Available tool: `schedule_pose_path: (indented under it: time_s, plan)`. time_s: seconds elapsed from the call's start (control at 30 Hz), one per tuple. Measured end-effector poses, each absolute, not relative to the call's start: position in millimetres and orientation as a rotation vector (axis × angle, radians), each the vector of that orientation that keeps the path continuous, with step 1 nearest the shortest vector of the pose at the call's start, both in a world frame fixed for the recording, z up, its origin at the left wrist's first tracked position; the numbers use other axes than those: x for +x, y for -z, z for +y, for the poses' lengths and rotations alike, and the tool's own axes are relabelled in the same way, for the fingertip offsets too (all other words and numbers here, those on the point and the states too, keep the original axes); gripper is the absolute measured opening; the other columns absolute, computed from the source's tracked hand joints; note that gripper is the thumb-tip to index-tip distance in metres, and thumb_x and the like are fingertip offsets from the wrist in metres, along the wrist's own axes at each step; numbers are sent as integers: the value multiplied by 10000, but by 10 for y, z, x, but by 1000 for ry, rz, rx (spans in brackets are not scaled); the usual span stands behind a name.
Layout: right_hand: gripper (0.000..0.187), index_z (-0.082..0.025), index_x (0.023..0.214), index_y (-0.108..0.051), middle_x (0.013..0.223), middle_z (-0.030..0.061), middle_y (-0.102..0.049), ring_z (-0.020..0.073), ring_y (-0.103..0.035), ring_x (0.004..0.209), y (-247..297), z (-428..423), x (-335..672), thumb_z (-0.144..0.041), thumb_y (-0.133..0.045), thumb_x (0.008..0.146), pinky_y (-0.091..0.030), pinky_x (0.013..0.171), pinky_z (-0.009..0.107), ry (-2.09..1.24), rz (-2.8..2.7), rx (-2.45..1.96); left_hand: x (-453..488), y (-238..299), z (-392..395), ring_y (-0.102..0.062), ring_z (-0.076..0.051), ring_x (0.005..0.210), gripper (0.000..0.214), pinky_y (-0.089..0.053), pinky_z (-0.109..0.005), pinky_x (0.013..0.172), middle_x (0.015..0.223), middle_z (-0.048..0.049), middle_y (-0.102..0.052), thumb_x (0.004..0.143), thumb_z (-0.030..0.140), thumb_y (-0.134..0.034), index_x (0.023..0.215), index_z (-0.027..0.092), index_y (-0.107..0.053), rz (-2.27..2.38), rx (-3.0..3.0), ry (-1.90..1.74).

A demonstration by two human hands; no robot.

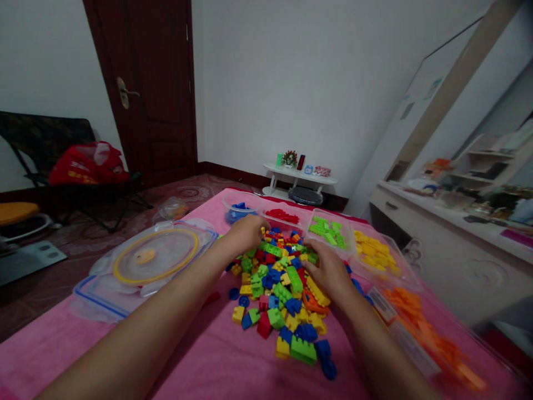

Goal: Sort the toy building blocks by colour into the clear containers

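A heap of mixed plastic building bricks (283, 294), red, blue, green, yellow and orange, lies on a pink cloth (216, 361). My left hand (245, 232) rests at the heap's far left edge, fingers curled down onto bricks. My right hand (328, 269) lies on the heap's right side, fingers bent into the bricks. What either hand grips is hidden. Behind the heap stand clear containers of sorted bricks: blue (240, 210), red (283, 215), green (328, 230), yellow (375, 250), and orange (420, 322) at the right.
Clear container lids (145, 264), one with a yellow ring, lie stacked on the cloth at left. A dark door (154, 83) and a folding chair with a red bag (87, 164) stand behind. A white dresser (453, 239) lines the right side; a small white table (297, 175) is at the wall.
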State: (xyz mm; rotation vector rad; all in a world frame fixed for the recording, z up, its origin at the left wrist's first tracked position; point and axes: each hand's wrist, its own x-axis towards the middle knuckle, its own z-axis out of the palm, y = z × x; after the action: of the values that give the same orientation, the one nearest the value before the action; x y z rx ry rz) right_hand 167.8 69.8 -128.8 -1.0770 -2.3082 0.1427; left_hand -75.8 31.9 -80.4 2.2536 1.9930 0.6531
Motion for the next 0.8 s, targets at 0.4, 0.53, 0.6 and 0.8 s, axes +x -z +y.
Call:
schedule_pose_path:
  time_s: [0.4,0.53,0.6,0.8]
  plan:
    - [325,-224,975,-619,971,56,-584,229,-524,968,1176,639,1706,-272,-703,664,-381,800,321,81,-2379,-1192,-520,1034,306,-604,-235,909,367,-438,-294,793,978,-95,-682,682,102,-532,990,206,-703,1665,2514,-540]
    - [227,-217,850,-602,936,31,-625,213,-552,908,1006,585,1718,-294,-705,663,-382,762,305,44,-2334,-1188,-509,1017,347,-615,-200,838,322,-429,-268,764,899,-63,-706,692,89,-519,916,202,-721,1680,2367,-712]
    - [204,-211,855,-608,844,24,-638,195,-569,800,899,549,1721,-324,-671,698,-385,695,288,-20,-2301,-1245,-483,984,361,-611,-188,829,287,-428,-261,755,907,-59,-703,721,122,-531,935,186,-713,1613,2204,-908]
    - [361,-256,1106,-612,763,4,-640,161,-560,668,639,327,1693,-345,-590,757,-371,586,251,-277,-2446,-1109,-417,837,327,-534,-99,536,260,-421,-209,550,700,-34,-647,746,225,-577,965,118,-667,1159,1173,-1323]
